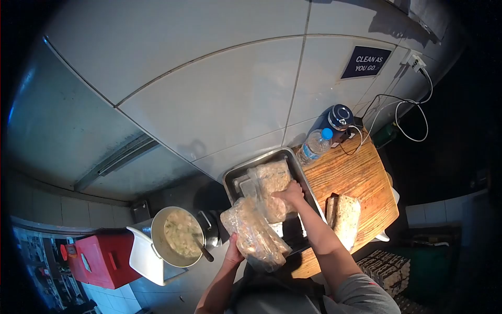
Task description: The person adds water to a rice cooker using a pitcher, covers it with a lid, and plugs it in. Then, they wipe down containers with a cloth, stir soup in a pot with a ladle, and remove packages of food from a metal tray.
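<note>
My left hand (234, 251) grips the side of a clear plastic bag of pale, crumbly food (252, 230), raised over the near end of a deep metal tray (227, 180). My right hand (291, 193) reaches into the tray, its thumb on top of a second food bag (273, 178) and the fingers curled at the bag's right edge. The two bags overlap slightly. What exactly the food is I cannot make out. Part of my left fingers is hidden beneath the first bag.
A pot of pale soupy food (180, 227) with a ladle (205, 250) stands on a white chair (138, 256) at left. On the wooden table (340, 175) are a water bottle (315, 146), a dark flask (340, 118) and another filled bag (346, 217). A red box (99, 261) is far left.
</note>
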A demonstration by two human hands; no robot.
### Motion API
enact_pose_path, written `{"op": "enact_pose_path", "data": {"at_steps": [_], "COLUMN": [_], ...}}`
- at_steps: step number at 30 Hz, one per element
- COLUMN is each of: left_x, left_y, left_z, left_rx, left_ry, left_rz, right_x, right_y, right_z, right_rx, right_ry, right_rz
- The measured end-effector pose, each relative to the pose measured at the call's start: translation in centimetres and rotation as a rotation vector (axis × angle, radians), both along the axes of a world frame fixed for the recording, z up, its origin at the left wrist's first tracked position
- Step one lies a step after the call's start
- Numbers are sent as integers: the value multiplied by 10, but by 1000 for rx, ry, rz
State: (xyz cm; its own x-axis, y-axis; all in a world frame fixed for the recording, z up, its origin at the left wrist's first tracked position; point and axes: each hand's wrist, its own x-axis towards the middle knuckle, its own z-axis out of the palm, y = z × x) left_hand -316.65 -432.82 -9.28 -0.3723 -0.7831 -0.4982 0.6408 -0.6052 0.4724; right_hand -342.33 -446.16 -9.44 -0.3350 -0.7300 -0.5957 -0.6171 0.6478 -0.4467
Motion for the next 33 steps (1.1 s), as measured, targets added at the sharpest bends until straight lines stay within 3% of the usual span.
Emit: {"op": "enact_pose_path", "data": {"at_steps": [4,7,11,12,15,19,24,27,30,33], "left_x": [-3,0,1,0,-4,-9,-19,-19,-21,-12], "left_y": [1,1,0,-1,-6,-5,11,36,66,101], "left_z": [2,-9,-15,-15,-9,6,27,37,41,53], "left_rx": [77,120,109,104,86,74,120,125,92,63], "left_ry": [-89,-63,-21,-33,-25,10,38,66,74,184], "left_rz": [14,25,-10,-6,7,31,93,159,319,458], "right_x": [19,19,8,2,-18,-43,-64,-80,-75,-68], "right_y": [7,13,10,12,28,67,98,108,114,129], "right_z": [-23,-25,-29,-17,-13,-10,33,47,71,65], "right_rx": [-122,-387,-304,-208,-31,-145,-345,-362,-146,-248], "right_ry": [129,-79,-634,-889,-1346,-1427,-1496,-1462,-1738,-1595], "right_rz": [-68,-77,-363,-418,-426,-438,-411,-403,-471,-562]}}
